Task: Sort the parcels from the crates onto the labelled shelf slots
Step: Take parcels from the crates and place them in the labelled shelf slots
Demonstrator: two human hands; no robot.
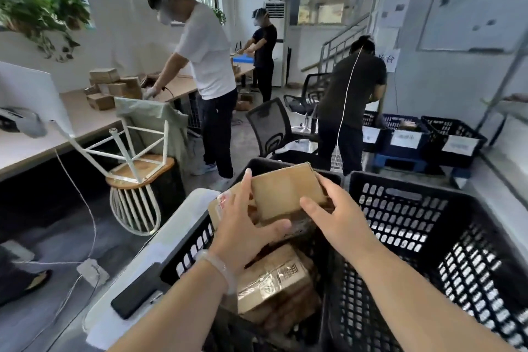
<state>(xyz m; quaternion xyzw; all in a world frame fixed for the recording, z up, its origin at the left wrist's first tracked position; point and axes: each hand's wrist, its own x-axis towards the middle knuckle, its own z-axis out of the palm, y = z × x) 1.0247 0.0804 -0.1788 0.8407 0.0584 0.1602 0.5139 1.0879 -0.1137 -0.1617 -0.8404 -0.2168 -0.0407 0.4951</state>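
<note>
A brown cardboard parcel (285, 190) is lifted above a black slatted crate (188, 254) full of parcels. My left hand (245, 226) grips its left edge, thumb underneath and fingers up along the side. My right hand (340, 211) holds its right edge from the other side. Below, another taped parcel with a barcode label (274, 283) lies in the same crate, with several more boxes around it. A second black crate (428, 226) stands directly to the right; its inside looks dark.
A black phone (134, 291) lies on a white surface left of the crate. An upturned white chair (134, 157) leans on a desk at left. Three people work ahead. Labelled dark crates (405, 140) sit on the floor at right; a metal shelf frame (508, 100) stands far right.
</note>
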